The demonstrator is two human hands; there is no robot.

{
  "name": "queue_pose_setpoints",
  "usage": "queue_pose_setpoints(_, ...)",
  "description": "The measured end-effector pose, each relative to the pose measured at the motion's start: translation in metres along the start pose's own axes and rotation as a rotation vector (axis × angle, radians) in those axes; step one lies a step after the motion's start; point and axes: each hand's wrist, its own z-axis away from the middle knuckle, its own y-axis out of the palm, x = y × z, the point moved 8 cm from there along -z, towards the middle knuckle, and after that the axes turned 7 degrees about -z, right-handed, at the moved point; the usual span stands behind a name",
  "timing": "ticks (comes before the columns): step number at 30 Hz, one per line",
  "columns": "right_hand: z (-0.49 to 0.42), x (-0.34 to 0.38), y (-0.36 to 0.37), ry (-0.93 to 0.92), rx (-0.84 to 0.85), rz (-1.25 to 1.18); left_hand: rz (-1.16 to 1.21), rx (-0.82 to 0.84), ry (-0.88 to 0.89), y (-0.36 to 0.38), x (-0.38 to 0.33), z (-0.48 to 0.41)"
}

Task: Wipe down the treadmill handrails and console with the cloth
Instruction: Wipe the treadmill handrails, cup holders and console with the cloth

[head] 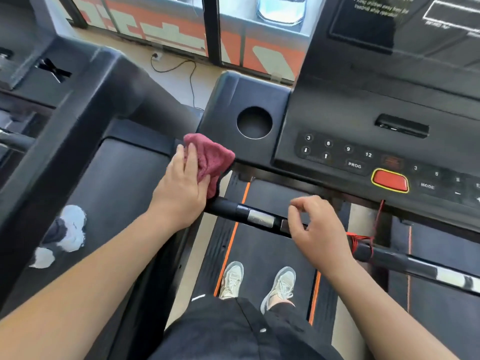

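My left hand [181, 188] lies flat on a maroon cloth [211, 157], with straight fingers pressing it onto the left front corner of the black treadmill console [259, 94], where the front handrail bar [259, 218] starts. My right hand [318, 229] hovers over the middle of that bar, its fingers loosely curled and holding nothing. The bar has silver grip sensors. The console's button panel [350, 154] with a red stop button [389, 180] lies to the right of the cloth.
A round cup holder [254, 122] sits just behind the cloth. A red safety cord [361, 241] is wound round the bar at the right. My feet stand on the belt [270, 198]. A neighbouring treadmill [85, 120] stands left, with another person's shoes [70, 227] on it.
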Motion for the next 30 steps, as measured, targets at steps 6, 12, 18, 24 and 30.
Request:
queue_pose_setpoints(6, 0.034, -0.036, -0.01, 0.11, 0.131, 0.251, 0.356, -0.112, 0.176, -0.039, -0.019, 0.036)
queue_pose_setpoints(12, 0.049, -0.041, -0.011, 0.044, 0.129, 0.433, 0.048, -0.368, 0.347, -0.035, -0.068, 0.102)
queue_pose_setpoints(18, 0.045, -0.059, -0.023, -0.007, 0.088, 0.507, -0.337, 0.048, 0.277, 0.061, -0.057, 0.086)
queue_pose_setpoints(24, 0.043, -0.061, -0.024, -0.054, 0.049, 0.454, -0.141, 0.101, 0.313, 0.05, -0.075, 0.061)
queue_pose_setpoints(30, 0.04, -0.06, -0.023, -0.009, 0.087, 0.5, 0.168, 0.149, 0.285, 0.037, -0.071, 0.046)
